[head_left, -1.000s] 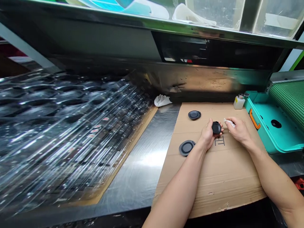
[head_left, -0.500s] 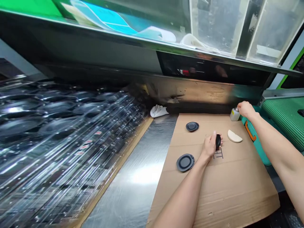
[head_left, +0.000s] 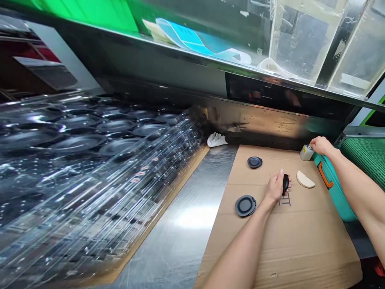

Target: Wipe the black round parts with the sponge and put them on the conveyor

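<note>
Disc (head_left: pixel 285 184), black — held in the left hand (head_left: pixel 277 187), between thumb and fingers.

Of three dark discs, two (head_left: pixel 245 205) lay on the cardboard sheet (head_left: pixel 288 245) and one (head_left: pixel 285 184) was above it. One cream half-round pad (head_left: pixel 304 180) lay toward its right; one white bottle (head_left: pixel 306 153) stood at its far right corner.

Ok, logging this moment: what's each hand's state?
Left hand: closed, holding a round black part.
Right hand: at the small white bottle; grip can't be told.
</note>
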Tool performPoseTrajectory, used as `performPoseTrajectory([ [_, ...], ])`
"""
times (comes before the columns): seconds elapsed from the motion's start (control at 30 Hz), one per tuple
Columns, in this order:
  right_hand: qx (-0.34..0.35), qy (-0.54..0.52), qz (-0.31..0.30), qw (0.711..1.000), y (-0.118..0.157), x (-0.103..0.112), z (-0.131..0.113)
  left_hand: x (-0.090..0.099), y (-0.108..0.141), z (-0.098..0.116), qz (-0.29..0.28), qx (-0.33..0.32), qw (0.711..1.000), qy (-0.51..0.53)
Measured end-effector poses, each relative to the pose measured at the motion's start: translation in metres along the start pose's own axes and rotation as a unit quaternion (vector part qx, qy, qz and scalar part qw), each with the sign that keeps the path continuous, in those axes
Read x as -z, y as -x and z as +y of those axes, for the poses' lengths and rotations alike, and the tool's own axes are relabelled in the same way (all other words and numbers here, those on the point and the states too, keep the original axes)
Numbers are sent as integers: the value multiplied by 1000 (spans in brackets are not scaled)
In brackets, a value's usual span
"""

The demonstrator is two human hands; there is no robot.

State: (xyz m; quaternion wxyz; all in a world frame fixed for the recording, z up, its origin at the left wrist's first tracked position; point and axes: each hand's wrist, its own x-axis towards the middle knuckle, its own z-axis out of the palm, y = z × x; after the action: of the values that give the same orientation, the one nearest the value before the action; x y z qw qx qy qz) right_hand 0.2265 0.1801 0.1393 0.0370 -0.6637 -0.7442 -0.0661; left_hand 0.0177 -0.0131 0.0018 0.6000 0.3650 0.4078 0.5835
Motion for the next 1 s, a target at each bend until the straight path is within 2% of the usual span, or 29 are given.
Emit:
performPoseTrajectory([
  [0.13, -25, -3, -17, 1000, 6, 7, -6, -1, 1, 2, 2, 3, 1000, 9],
  [0.2, -36, -5, -3, 999, 9, 16, -10, -1, 1, 3, 5, 4, 1000, 10],
  [0.27, -42, -36, 86, 995, 14, 28, -17, -1, 1, 3, 7, 3, 1000, 6],
  [0.37, -6, -148, 239, 960, 37, 39, -33, 0, 0, 4, 15, 4, 1000, 3],
  [0.43, 51, -236, 263, 934, 65, 32, -49, 3, -2, 4, 33, 10, 999, 10],
  [0.47, 85, -274, 253, 924, 82, 25, -58, 4, -3, 4, 45, 16, 999, 19],
  [0.57, 174, -347, 174, 905, 133, -13, -80, 8, -8, 2, 69, 40, 996, 49],
  [0.67, 210, -371, 128, 895, 166, -52, -92, 10, -11, -1, 63, 42, 997, 28],
  [0.8, 228, -334, 121, 906, 175, -83, -98, 10, -12, -6, 78, 32, 994, -66],
  [1.0, 235, -283, 100, 925, 173, -95, -102, 13, -11, -11, 73, 21, 988, -136],
])
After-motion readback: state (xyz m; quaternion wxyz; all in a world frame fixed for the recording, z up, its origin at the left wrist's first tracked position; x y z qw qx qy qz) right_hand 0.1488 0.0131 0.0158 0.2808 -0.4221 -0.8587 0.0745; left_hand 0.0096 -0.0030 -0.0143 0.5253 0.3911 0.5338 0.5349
